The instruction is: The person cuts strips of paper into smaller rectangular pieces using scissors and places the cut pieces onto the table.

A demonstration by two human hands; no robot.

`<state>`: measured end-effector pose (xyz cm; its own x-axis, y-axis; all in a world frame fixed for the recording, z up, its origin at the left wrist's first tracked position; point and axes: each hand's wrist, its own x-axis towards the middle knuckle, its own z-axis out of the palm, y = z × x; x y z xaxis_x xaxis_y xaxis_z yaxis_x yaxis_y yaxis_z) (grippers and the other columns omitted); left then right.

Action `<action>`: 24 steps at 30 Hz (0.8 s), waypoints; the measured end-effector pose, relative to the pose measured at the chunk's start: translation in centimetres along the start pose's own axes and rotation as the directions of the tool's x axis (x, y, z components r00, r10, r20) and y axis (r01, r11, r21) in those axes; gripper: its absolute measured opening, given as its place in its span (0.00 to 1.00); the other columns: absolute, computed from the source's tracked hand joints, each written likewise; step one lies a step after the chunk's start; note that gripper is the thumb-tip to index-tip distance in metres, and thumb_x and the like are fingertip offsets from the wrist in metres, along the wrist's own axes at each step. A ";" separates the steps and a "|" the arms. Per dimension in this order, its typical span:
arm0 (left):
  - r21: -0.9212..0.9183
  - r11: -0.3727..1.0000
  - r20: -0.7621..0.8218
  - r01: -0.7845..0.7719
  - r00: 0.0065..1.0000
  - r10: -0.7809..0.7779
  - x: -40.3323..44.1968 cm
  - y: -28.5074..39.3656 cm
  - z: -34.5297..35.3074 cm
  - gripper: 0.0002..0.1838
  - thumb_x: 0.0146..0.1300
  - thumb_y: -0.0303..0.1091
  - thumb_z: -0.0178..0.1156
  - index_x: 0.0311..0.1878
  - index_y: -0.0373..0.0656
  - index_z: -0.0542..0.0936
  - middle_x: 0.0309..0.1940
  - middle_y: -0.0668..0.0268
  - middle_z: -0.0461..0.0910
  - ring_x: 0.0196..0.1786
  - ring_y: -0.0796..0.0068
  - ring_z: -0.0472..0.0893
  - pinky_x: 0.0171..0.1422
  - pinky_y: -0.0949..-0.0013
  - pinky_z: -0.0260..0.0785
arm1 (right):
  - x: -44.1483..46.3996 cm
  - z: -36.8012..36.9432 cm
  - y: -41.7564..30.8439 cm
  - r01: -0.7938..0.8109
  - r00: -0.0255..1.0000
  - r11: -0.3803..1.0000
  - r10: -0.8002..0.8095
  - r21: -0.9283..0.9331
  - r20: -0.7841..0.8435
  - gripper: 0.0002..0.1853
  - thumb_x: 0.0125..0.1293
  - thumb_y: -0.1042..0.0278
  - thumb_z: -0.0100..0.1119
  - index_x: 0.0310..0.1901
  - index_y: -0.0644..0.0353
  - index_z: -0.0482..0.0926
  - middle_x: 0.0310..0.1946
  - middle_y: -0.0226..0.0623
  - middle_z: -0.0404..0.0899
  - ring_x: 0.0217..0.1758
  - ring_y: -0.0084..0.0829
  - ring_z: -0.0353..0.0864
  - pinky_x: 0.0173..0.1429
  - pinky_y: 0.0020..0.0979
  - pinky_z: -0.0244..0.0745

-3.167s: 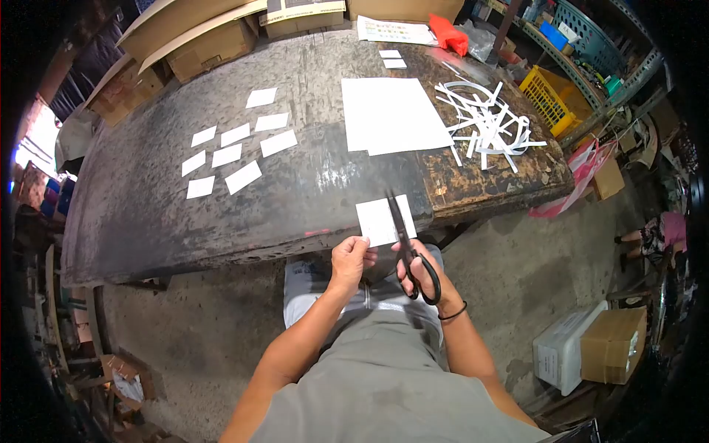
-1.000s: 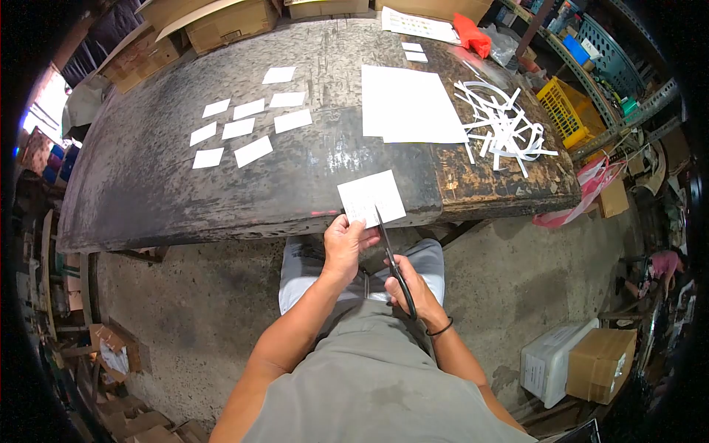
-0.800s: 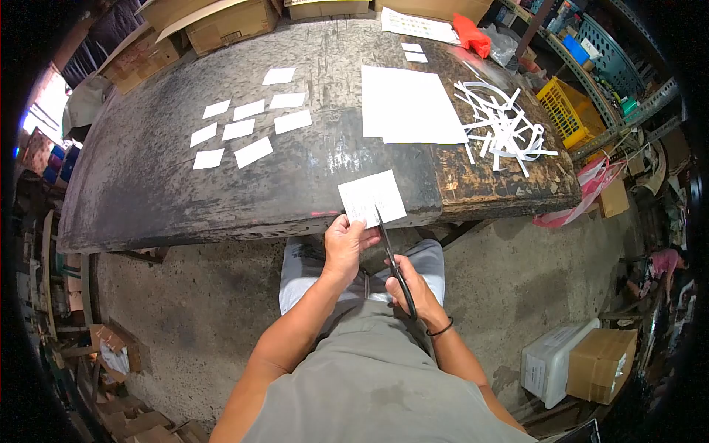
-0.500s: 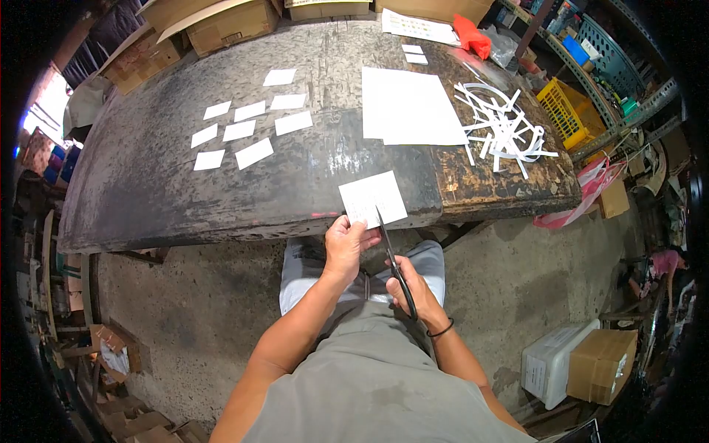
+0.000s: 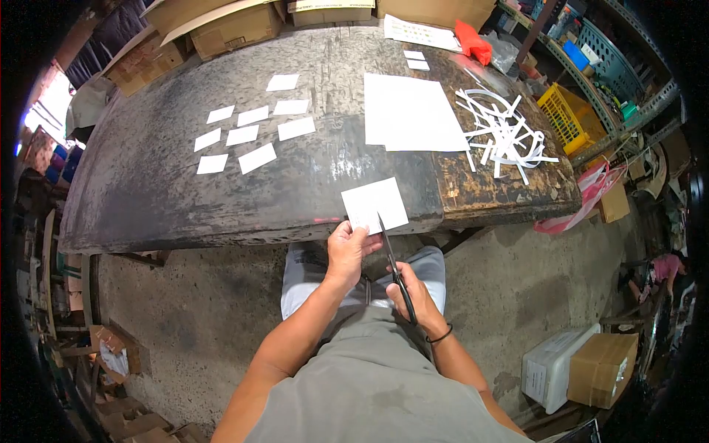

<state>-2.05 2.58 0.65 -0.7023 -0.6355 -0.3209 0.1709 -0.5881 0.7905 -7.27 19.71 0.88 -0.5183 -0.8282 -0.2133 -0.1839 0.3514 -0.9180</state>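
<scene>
A white paper piece (image 5: 375,203) is pinched at its lower left corner by my left hand (image 5: 347,251), over the front edge of the dark table (image 5: 310,177). My right hand (image 5: 415,297) grips black scissors (image 5: 394,267), whose blades reach the paper's lower edge and overlap it. Faint marks show on the paper. Several small white cards (image 5: 242,135) lie spread on the table's left half. Large white sheets (image 5: 413,114) rest farther back, beside a tangled heap of thin paper strips (image 5: 506,136).
Two small cards (image 5: 417,65) lie near a printed sheet (image 5: 421,33) and a red bag (image 5: 473,42). Cardboard boxes (image 5: 236,29) line the back edge. A yellow crate (image 5: 561,118) is at the right. Another person (image 5: 661,269) bends at the far right.
Since the oldest frame the scissors have moved from the paper's right side to its lower edge, and the paper has turned. The view has shifted slightly; both hands keep their holds.
</scene>
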 end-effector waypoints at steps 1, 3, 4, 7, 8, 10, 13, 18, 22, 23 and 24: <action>-0.002 1.000 -0.001 0.002 1.000 -0.002 0.0 0.0 0.0 0.12 0.65 0.35 0.56 0.46 0.38 0.71 0.42 0.59 0.80 0.41 0.68 0.82 0.45 0.65 0.76 | 0.0 0.0 -0.2 0.023 1.000 1.000 -0.023 -0.007 -0.013 0.35 0.65 0.38 0.51 0.56 0.66 0.63 0.26 0.43 0.72 0.30 0.38 0.75 0.36 0.35 0.69; -0.004 1.000 -0.002 0.003 1.000 -0.003 0.0 -0.1 0.0 0.11 0.65 0.35 0.56 0.46 0.39 0.71 0.42 0.60 0.80 0.41 0.68 0.82 0.45 0.66 0.76 | 0.0 0.1 -0.1 0.048 0.999 0.999 -0.048 -0.014 -0.026 0.34 0.65 0.39 0.52 0.55 0.66 0.63 0.26 0.43 0.72 0.30 0.38 0.75 0.36 0.35 0.69; -0.007 1.000 0.000 0.001 1.000 -0.001 0.0 -0.1 0.0 0.11 0.65 0.35 0.56 0.46 0.39 0.71 0.42 0.60 0.80 0.41 0.68 0.82 0.45 0.66 0.76 | 0.0 0.1 0.0 0.043 0.999 0.999 -0.043 -0.014 -0.028 0.34 0.65 0.39 0.52 0.55 0.65 0.64 0.27 0.43 0.72 0.30 0.37 0.75 0.36 0.35 0.69; -0.011 1.000 0.006 -0.004 1.000 0.004 0.0 -0.2 -0.1 0.11 0.66 0.35 0.56 0.46 0.39 0.71 0.42 0.60 0.80 0.41 0.69 0.82 0.44 0.66 0.77 | 0.0 0.1 -0.3 0.043 0.998 0.999 -0.043 -0.009 -0.037 0.32 0.65 0.41 0.53 0.54 0.65 0.64 0.27 0.42 0.72 0.30 0.37 0.74 0.37 0.34 0.70; -0.012 1.000 0.009 -0.005 1.000 0.005 0.0 -0.2 -0.1 0.11 0.66 0.35 0.56 0.46 0.39 0.71 0.42 0.60 0.80 0.41 0.69 0.82 0.44 0.66 0.77 | -0.1 0.1 -0.6 0.046 0.998 0.999 -0.046 -0.003 -0.045 0.32 0.65 0.41 0.53 0.54 0.65 0.65 0.26 0.42 0.72 0.31 0.36 0.74 0.37 0.34 0.70; -0.017 1.000 0.010 -0.006 1.000 0.007 0.0 -0.2 0.0 0.11 0.66 0.34 0.55 0.46 0.39 0.71 0.42 0.60 0.80 0.41 0.68 0.82 0.44 0.66 0.77 | -0.1 0.1 -1.0 0.030 0.999 1.000 -0.030 0.001 -0.044 0.32 0.64 0.41 0.54 0.54 0.64 0.65 0.26 0.41 0.72 0.31 0.35 0.74 0.37 0.34 0.70; -0.019 1.000 0.009 -0.007 1.000 0.007 0.1 -0.3 -0.1 0.11 0.66 0.34 0.55 0.47 0.39 0.72 0.43 0.60 0.80 0.41 0.68 0.82 0.44 0.66 0.77 | -0.1 0.2 -0.5 0.013 0.999 1.000 -0.013 0.001 -0.049 0.31 0.64 0.42 0.55 0.53 0.64 0.65 0.26 0.39 0.72 0.30 0.32 0.74 0.36 0.33 0.69; -0.013 1.000 0.009 -0.007 1.000 0.007 0.1 -0.4 -0.1 0.11 0.66 0.34 0.55 0.47 0.39 0.72 0.43 0.59 0.80 0.41 0.68 0.82 0.44 0.66 0.77 | -0.1 0.2 -0.9 -0.033 0.999 0.999 0.033 0.012 -0.033 0.30 0.63 0.45 0.58 0.54 0.64 0.66 0.24 0.36 0.72 0.25 0.28 0.72 0.31 0.29 0.68; -0.016 1.000 0.010 -0.007 1.000 0.007 0.1 -0.5 -0.2 0.12 0.66 0.34 0.56 0.47 0.39 0.72 0.43 0.59 0.80 0.41 0.67 0.82 0.45 0.65 0.77 | -0.1 0.7 -0.2 0.056 0.993 0.998 -0.054 0.009 -0.102 0.30 0.62 0.46 0.60 0.54 0.64 0.66 0.22 0.34 0.71 0.22 0.25 0.71 0.27 0.28 0.67; -0.015 1.000 0.008 -0.007 1.000 0.007 0.1 -0.5 -0.2 0.12 0.66 0.35 0.56 0.47 0.39 0.71 0.44 0.59 0.80 0.41 0.67 0.82 0.45 0.65 0.76 | -0.1 0.7 -0.2 0.040 0.994 0.999 -0.037 0.024 -0.102 0.30 0.62 0.46 0.60 0.54 0.64 0.66 0.22 0.34 0.71 0.21 0.25 0.71 0.27 0.28 0.66; -0.015 1.000 0.008 -0.007 1.000 0.007 0.1 -0.5 -0.2 0.12 0.66 0.35 0.56 0.47 0.39 0.71 0.44 0.59 0.80 0.41 0.67 0.82 0.45 0.65 0.76 | -0.1 0.7 -0.2 0.040 0.994 0.999 -0.037 0.024 -0.102 0.30 0.62 0.46 0.60 0.54 0.64 0.66 0.22 0.34 0.71 0.21 0.25 0.71 0.27 0.28 0.66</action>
<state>-2.14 2.69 0.14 -0.7066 -0.6357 -0.3109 0.1864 -0.5910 0.7849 -6.62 19.42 0.84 -0.5933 -0.7921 -0.1436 -0.1845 0.3074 -0.9335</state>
